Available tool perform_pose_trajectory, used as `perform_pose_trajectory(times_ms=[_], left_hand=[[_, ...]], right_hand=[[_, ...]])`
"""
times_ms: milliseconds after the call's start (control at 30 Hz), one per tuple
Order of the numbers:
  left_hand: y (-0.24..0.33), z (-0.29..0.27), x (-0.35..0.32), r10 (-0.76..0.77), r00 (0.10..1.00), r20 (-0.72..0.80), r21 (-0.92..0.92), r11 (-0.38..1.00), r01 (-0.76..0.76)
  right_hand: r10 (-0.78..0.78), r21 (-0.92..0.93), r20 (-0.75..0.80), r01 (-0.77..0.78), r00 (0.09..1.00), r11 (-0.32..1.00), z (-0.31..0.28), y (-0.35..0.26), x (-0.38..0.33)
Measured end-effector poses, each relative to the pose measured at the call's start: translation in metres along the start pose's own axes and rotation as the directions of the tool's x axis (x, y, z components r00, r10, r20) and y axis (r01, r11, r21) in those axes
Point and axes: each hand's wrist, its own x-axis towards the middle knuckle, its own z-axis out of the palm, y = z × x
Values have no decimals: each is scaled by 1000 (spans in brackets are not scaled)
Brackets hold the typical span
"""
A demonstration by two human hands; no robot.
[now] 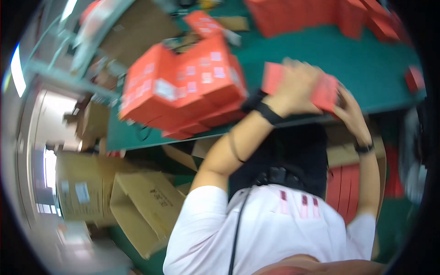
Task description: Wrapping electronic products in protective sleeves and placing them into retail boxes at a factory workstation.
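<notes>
A flat red box (326, 94) is between my hands, over the near part of the green table (261, 50). My left hand (299, 86) lies across it, fingers over the far edge and thumb at the near side. At the box's right end my right hand (352, 112) grips the corner between thumb and fingers. Motion smears the fingertips. A red part sticks out left of my left hand; whether it is the same box or a second one I cannot tell. Left of my hands stand stacked red boxes (183, 91) with white labels.
More red boxes (293, 18) line the table's far side, and a small red box (414, 79) sits at its right end. An open cardboard carton (151, 201) stands on the floor at lower left, beside a larger carton (82, 183). Red boxes (343, 188) fill a carton below my right arm.
</notes>
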Motion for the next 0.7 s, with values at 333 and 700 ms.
perform_pose_trajectory(times_ms=[333,700], left_hand=[[-17,-8,5,-180,950,255,90,983,162],[-6,3,17,-154,976,152,90,986,142]], right_hand=[[-39,40,-114,44,993,998,-51,25,19],[24,-554,-86,-67,996,829,-109,-23,27]])
